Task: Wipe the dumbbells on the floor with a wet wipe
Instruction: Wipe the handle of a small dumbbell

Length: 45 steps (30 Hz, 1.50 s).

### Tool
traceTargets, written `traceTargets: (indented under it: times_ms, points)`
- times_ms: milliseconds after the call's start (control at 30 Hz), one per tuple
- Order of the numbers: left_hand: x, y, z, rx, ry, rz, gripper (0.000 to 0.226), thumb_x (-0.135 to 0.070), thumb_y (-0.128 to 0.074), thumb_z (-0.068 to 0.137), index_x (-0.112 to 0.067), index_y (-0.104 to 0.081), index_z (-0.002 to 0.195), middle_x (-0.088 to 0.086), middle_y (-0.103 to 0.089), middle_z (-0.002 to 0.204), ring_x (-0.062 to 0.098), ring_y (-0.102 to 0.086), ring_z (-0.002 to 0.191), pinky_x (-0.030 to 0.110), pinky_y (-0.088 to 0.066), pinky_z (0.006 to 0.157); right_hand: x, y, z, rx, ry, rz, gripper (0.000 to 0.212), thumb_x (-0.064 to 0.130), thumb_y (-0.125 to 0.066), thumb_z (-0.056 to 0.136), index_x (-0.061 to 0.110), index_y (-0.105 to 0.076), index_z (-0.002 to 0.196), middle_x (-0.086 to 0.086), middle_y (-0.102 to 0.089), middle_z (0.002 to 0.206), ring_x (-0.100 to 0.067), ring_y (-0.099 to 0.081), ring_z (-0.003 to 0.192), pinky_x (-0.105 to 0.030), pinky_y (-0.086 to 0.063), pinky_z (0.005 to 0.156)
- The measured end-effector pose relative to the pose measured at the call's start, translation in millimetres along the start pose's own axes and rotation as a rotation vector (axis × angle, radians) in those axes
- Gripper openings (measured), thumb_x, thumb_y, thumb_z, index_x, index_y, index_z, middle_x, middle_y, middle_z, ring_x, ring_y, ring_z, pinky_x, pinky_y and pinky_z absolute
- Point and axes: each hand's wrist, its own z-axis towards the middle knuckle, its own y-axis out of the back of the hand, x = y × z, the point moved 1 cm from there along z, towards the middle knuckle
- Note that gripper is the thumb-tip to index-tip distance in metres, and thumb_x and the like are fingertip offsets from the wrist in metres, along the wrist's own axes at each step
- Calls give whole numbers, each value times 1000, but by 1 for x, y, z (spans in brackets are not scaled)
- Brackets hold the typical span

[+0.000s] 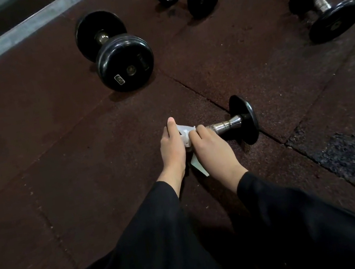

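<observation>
White wipe (184, 134) pinched by L hand (172, 148) & R hand (211, 146), both clamped, on near dumbbell (236, 122) handle.

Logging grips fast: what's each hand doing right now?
Left hand: holds the wet wipe.
Right hand: curled round the near dumbbell at its handle, also pinching the wipe.

Near dumbbell (236, 124) on floor (57, 155) btwn hands; 3 dumbbells behind, apart

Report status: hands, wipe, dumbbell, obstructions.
Left hand and right hand both grip white wet wipe at near end of small chrome-handled black dumbbell. Nothing obstructing.
</observation>
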Motion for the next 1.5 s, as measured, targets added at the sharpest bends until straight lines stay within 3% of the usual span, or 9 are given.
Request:
traceTargets:
  times_ms: [100, 200, 333, 700, 900, 1100, 1167, 1300, 1500]
  points:
    - [1, 0, 1, 14, -3, 13, 54, -50, -31, 95, -16, -53, 130, 5, -57, 129, 19, -53, 117, 34, -39, 104, 6, 1, 7, 14, 50, -46, 13, -5, -46, 66, 2, -57, 62, -13, -56, 61, -26, -56, 49, -27, -46, 43]
    - [1, -1, 0, 6, -4, 14, 55, -50, -31, 94, -15, -54, 128, 4, -58, 128, 18, -54, 117, 36, -39, 105, 3, -1, 6, 32, 138, -136, 31, 3, -29, 68, 4, -60, 62, -11, -58, 61, -24, -55, 50, -26, -46, 46]
    - [-1, -1, -1, 8, -13, 5, 50, -46, -30, 97, -15, -52, 129, -4, -59, 115, 8, -52, 97, 23, -39, 84, -5, 8, 9, 81, 118, -177, 11, 1, -47, 58, 1, -58, 60, -14, -56, 61, -28, -54, 49, -28, -46, 45]
    - [2, 0, -1, 2, -21, 58, 55, -48, -28, 97, -15, -42, 139, 4, -43, 144, 20, -39, 133, 30, -29, 106, -16, 19, 14, 118, -27, -350, 27, -4, -81, 40, -1, -60, 56, -14, -57, 59, -25, -55, 46, -24, -43, 39]
    - [3, 1, 1, 1, -20, 83, 57, -50, -28, 96, -15, -43, 138, 5, -46, 142, 21, -42, 130, 31, -29, 107, -40, 33, 22, 277, -205, -457, 27, 1, -37, 94, 1, -55, 113, -16, -48, 118, -29, -51, 105, -30, -45, 83]
    - [3, -1, 2, -25, -22, 62, 56, -48, -29, 97, -14, -42, 138, 5, -45, 142, 21, -40, 132, 30, -27, 108, -42, 27, 22, 332, -203, -702, 16, 16, -80, 52, 13, -69, 62, -3, -60, 66, -14, -57, 54, -20, -41, 44]
    - [3, -2, 5, -36, -9, 60, 56, -49, -29, 96, -13, -43, 137, 6, -47, 141, 22, -42, 130, 31, -29, 108, -40, 30, 20, 284, -159, -769, 7, 18, -66, 67, 18, -71, 72, 1, -62, 75, -10, -58, 62, -16, -42, 51]
    - [4, -2, 3, -53, -20, 69, 56, -48, -30, 97, -12, -45, 137, 7, -48, 140, 22, -43, 129, 32, -30, 109, -29, 13, 8, 287, -47, -876, 39, 2, -24, 91, 5, -60, 106, -12, -55, 105, -20, -56, 90, -24, -44, 77]
    - [0, 1, -2, -34, -15, 141, 56, -49, -27, 97, -14, -43, 138, 6, -46, 141, 23, -42, 130, 31, -29, 105, -16, 12, 3, 321, -168, -888, 40, 0, -25, 87, 7, -62, 99, -7, -55, 94, -15, -54, 77, -26, -30, 57]
